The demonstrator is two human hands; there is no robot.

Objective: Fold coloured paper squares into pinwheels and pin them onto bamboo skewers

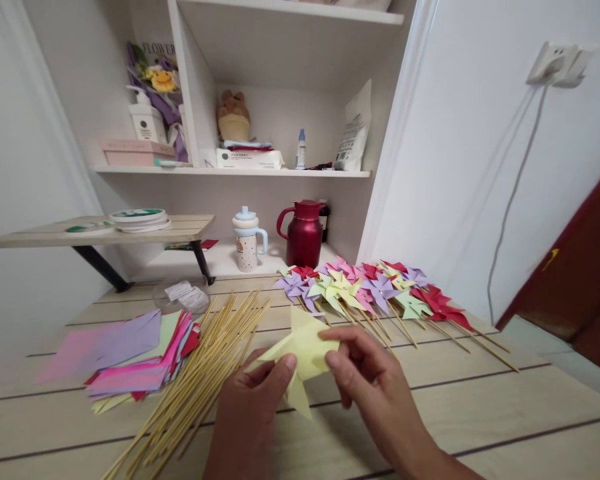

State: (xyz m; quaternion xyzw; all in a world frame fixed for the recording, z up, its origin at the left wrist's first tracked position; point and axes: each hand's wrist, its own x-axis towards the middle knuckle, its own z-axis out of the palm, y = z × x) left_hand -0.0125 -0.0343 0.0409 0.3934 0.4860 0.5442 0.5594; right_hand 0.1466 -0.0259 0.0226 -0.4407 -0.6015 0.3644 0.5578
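Note:
A pale yellow paper pinwheel (pixel 307 350) with pointed blades is held up over the table, with no stick visible on it. My left hand (pixel 250 407) pinches its left side, thumb on top and the other fingers behind the paper. On the right side, my right hand (pixel 370 387) has its thumb and index finger closed on the paper's edge. Left of my hands lies a loose bundle of thin wooden sticks (pixel 200 373). Farther left is a pile of cut colored paper sheets (pixel 130 360). Finished pinwheels on sticks (pixel 347 287) rest in a heap at the back right.
At the back stand a red thermos jug (pixel 304 235) and a speckled cup with a blue lid (pixel 247 247). A small raised shelf (pixel 40 233) carries round white discs (pixel 139 220). Beneath it sits a clear round container (pixel 183 297). A cord (pixel 517 180) runs down the right wall.

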